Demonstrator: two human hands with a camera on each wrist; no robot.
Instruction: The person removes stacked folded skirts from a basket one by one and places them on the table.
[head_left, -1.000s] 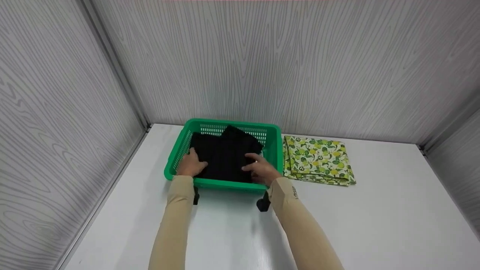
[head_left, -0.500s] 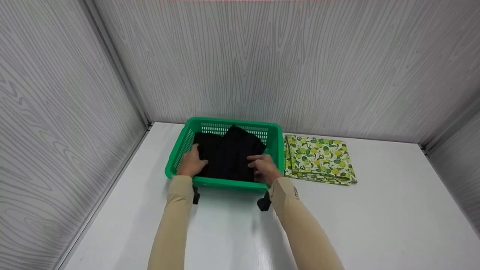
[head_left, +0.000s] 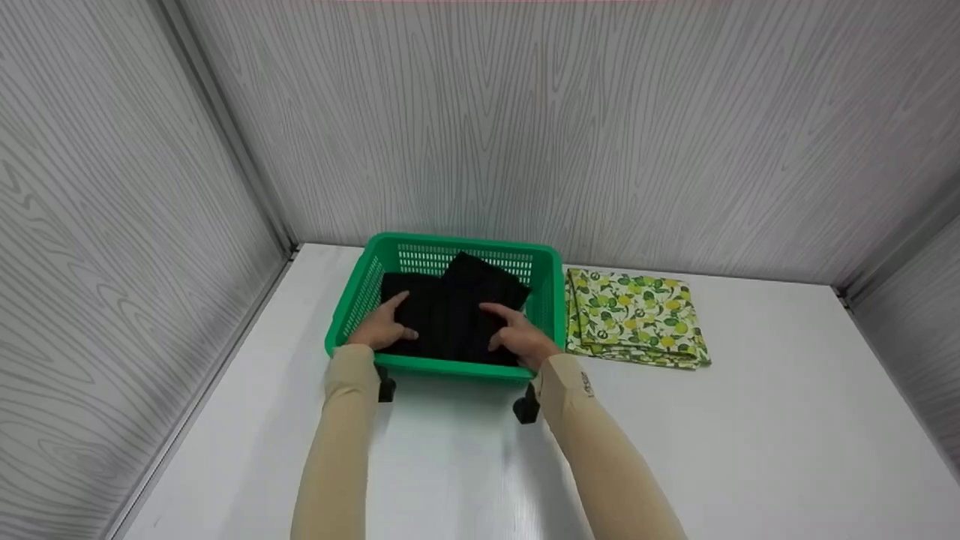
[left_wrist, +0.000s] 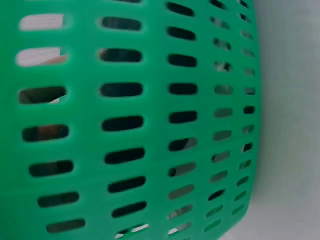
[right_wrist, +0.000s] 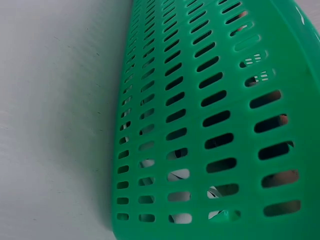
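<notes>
A green slotted plastic basket (head_left: pixel 454 367) stands on the table, with a bundle of black cloth (head_left: pixel 472 300) lying inside. Part of the cloth rises to a corner near the back wall of the basket. My left hand (head_left: pixel 380 327) reaches over the front rim and rests on the cloth's left side, index finger and thumb spread. On the right side my right hand (head_left: pixel 521 337) touches the cloth with index finger and thumb apart. The lower fingers of both hands are hidden. Both wrist views face the outer basket wall (left_wrist: pixel 155 105), with dark cloth showing through its slots.
A folded cloth with a lemon print (head_left: pixel 637 315) lies right of the basket, close to its side. The white table (head_left: pixel 787 420) meets grey wood-grain panels (head_left: pixel 480 135) at the back and both sides.
My left hand has shifted inward over the cloth, and the cloth's back left edge sits lower. My right hand has moved slightly left, its thumb now lying on the cloth.
</notes>
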